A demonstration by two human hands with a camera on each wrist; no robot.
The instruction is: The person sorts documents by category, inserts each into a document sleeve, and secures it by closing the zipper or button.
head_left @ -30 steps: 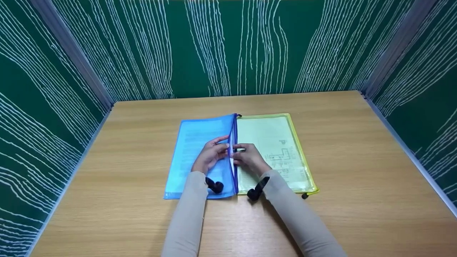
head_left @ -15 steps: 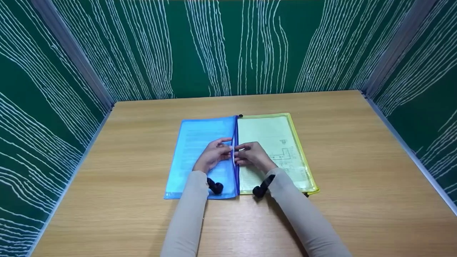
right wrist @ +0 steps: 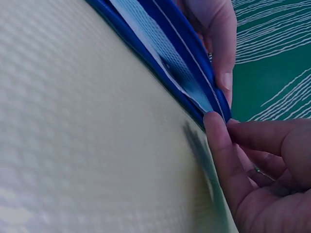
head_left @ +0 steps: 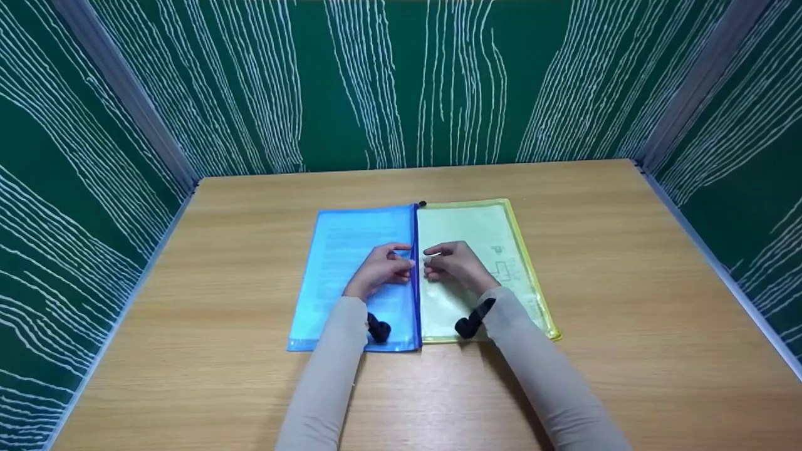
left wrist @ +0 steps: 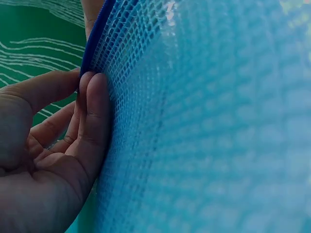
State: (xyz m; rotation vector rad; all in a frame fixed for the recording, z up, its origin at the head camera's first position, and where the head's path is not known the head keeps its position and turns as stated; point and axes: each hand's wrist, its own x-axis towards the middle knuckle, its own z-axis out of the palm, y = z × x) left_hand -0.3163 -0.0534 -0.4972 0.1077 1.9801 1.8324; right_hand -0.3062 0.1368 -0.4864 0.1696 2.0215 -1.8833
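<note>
A blue mesh zip pouch lies on the table, its dark blue zipper edge facing right, with a printed sheet showing through. Beside it lies a yellow zip pouch with a drawing inside. My left hand pinches the blue pouch's zipper edge; in the left wrist view its fingertips meet on that edge. My right hand is bent over the yellow pouch, fingertips just right of the zipper edge. In the right wrist view its fingertips overlap that edge, where the mouth gapes narrowly; I cannot tell whether they grip it.
The wooden table extends around both pouches. Green panels with white wavy lines stand at the back and sides, framed by grey posts. A black zipper pull sits at the blue pouch's upper corner.
My right hand has shifted right, from the zipper edge to over the yellow pouch. The blue pouch's gaping mouth has narrowed, and my left hand has moved slightly right.
</note>
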